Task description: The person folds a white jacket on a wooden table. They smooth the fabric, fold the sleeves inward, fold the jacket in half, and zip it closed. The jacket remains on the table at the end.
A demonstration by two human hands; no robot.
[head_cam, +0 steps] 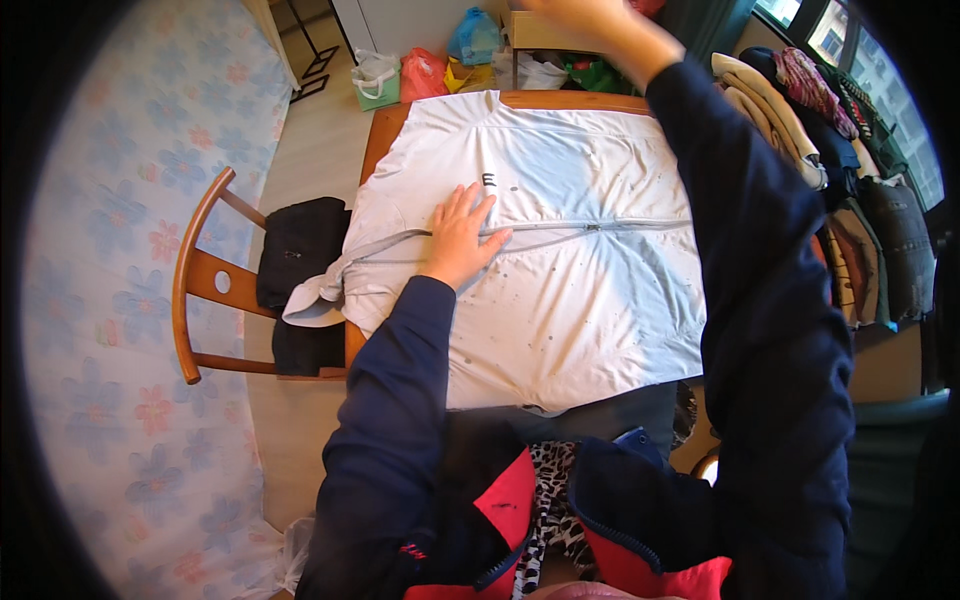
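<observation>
A light grey zip-front jacket lies spread over a wooden table. Dark spots dot its fabric, and a small dark mark is printed on the chest. The zip runs across it sideways, joined towards the right and parted towards the left. Its collar hangs past the table's left edge. My left hand rests flat on the jacket beside the parted zip, fingers spread and holding nothing. My right hand is raised beyond the far edge, blurred and cut off by the picture's top, so its fingers are hidden.
A wooden chair with folded black clothing stands at the left. Floral fabric hangs beyond it. Stacked clothes fill the right by the window. Behind the table are a red plastic bag and a blue bag.
</observation>
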